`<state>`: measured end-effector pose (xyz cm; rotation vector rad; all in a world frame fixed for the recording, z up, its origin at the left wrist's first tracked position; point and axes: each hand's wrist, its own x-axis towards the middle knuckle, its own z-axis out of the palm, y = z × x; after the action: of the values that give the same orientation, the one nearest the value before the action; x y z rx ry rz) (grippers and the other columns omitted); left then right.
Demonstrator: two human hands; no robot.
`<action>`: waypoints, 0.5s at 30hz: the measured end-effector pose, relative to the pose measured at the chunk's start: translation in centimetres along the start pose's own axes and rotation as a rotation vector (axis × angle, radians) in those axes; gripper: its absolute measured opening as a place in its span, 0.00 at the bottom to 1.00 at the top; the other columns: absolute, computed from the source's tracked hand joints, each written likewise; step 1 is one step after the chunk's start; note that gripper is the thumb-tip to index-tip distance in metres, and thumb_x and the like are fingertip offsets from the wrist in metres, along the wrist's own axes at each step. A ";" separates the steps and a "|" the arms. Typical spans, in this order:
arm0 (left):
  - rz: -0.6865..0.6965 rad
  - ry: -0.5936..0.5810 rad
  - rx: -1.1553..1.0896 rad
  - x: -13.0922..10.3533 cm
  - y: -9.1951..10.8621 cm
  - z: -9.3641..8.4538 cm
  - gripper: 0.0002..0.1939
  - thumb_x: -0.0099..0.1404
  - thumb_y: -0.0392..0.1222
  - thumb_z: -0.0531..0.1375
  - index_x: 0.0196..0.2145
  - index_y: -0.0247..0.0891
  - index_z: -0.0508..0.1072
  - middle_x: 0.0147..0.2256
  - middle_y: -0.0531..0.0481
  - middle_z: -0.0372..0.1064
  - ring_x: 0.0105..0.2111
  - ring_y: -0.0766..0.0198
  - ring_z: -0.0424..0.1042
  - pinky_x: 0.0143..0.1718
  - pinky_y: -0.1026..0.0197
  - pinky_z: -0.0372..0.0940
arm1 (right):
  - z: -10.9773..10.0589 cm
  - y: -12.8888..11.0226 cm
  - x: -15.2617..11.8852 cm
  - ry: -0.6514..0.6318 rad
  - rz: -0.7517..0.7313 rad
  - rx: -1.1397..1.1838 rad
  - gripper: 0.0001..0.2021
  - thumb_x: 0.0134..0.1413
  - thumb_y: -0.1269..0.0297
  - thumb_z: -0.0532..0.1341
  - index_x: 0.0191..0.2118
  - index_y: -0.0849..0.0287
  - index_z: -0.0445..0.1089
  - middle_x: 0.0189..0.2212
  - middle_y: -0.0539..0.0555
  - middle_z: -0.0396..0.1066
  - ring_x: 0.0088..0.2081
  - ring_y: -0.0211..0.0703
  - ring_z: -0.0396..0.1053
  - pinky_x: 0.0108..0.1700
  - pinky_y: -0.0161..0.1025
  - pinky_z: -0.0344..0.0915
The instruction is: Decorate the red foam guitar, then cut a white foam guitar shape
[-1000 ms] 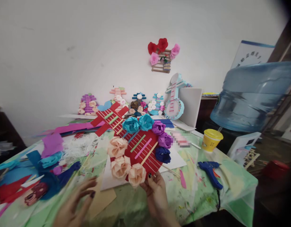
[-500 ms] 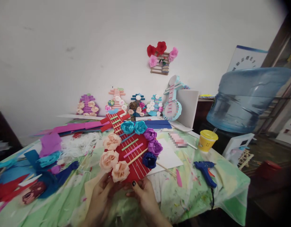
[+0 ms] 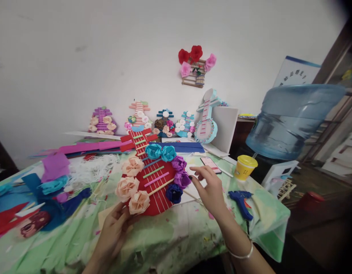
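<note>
Guitar [image 3: 153,190] of red card leans back over the middle of the surface [image 3: 193,232], its lower-left edge pinched in your left hand [image 3: 114,225] beneath the peach flowers [image 3: 139,202]. Your right hand [image 3: 208,187] is spread, thumb and fingers parted, at the purple flowers [image 3: 181,179]; whether it touches them, you cannot tell. Beyond that hand lies a phone [image 3: 212,164]; to its right are a blue glue gun [image 3: 241,201] and yellow tub [image 3: 245,168].
</note>
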<state>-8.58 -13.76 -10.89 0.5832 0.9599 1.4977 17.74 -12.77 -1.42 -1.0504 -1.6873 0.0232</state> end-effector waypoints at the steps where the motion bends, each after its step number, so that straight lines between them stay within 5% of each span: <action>1: 0.005 -0.008 -0.006 0.0 0.0 0.0 0.33 0.36 0.47 0.75 0.41 0.36 0.73 0.35 0.46 0.77 0.31 0.56 0.76 0.23 0.67 0.68 | 0.2 0.4 0.7 -0.011 -0.031 -0.034 0.11 0.57 0.69 0.57 0.45 0.55 0.71 0.33 0.53 0.65 0.35 0.42 0.64 0.39 0.40 0.63; 7: 0.011 -0.072 0.042 0.3 -0.3 -0.3 0.31 0.39 0.47 0.74 0.41 0.36 0.72 0.36 0.46 0.77 0.32 0.57 0.76 0.28 0.65 0.70 | 2.1 1.6 2.1 -0.084 -0.042 -0.160 0.13 0.55 0.72 0.58 0.45 0.55 0.71 0.35 0.54 0.64 0.40 0.47 0.63 0.43 0.45 0.60; 15: 0.057 -0.110 0.062 0.6 -0.5 -0.2 0.27 0.40 0.46 0.74 0.38 0.36 0.72 0.37 0.45 0.76 0.32 0.57 0.76 0.29 0.64 0.71 | 2.3 2.4 2.4 -0.133 0.036 -0.153 0.09 0.49 0.78 0.57 0.29 0.57 0.70 0.31 0.53 0.65 0.38 0.46 0.63 0.41 0.42 0.58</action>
<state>-8.55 -13.29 -11.51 0.7356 0.9130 1.4749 17.35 -8.69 -1.67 -1.2161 -1.8126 -0.0130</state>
